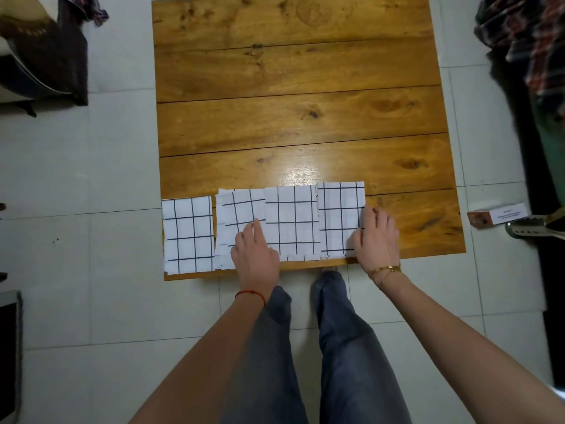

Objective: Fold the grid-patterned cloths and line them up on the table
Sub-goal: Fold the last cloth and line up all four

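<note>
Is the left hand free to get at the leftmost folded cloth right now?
Probably yes. The left hand rests flat on the second cloth, right beside the leftmost cloth, which lies uncovered at the table corner with nothing between them.

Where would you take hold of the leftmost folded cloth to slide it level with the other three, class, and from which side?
Pinch the leftmost cloth at its near edge, coming from the table's front. It lies flat, apart from its neighbour, and that edge sits almost at the table's lip. Both hands are on other cloths.
</note>
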Demonstrator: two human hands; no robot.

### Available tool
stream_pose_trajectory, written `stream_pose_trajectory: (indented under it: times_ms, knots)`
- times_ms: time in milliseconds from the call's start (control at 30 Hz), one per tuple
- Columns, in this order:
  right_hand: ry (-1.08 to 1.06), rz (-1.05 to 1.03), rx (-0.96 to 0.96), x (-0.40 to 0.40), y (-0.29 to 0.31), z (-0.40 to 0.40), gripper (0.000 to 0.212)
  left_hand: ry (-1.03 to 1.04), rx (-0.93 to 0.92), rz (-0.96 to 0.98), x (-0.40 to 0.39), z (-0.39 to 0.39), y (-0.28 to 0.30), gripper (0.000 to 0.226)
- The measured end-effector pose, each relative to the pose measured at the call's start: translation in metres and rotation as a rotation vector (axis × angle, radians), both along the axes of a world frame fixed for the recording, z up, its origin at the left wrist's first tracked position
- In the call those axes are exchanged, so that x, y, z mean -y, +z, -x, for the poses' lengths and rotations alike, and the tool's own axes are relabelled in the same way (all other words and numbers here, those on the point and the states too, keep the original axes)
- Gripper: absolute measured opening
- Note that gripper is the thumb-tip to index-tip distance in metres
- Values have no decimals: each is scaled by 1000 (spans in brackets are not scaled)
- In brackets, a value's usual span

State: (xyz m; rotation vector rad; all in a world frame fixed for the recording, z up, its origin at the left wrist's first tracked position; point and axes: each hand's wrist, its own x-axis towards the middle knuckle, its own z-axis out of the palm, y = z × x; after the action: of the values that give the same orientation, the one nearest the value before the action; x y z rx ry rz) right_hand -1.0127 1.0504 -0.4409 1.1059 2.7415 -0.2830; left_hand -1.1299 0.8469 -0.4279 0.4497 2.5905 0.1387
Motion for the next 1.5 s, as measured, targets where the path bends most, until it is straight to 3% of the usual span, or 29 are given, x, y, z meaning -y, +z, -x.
stream_pose_trajectory:
  times_ms: [200, 333, 633, 867, 1133, 1500]
  knots:
    - [220, 93, -109, 69, 15, 44, 38, 110, -36, -20, 48, 24, 4, 66]
    - [323, 169, -78, 124, 13, 76, 41, 237, -47, 29, 89, 46, 7, 70]
    - [253, 118, 99, 154, -1, 109, 51, 316, 61, -20, 147, 85, -8, 75]
    - [334, 131, 78, 164, -4, 112, 54, 316, 98, -79, 149, 88, -12, 73]
    - [236, 94, 60, 170, -5, 117, 51, 272, 95, -80, 157, 88, -12, 73]
    - [275, 101, 60, 174, -5, 117, 51, 223, 111, -54, 160, 87, -11, 74]
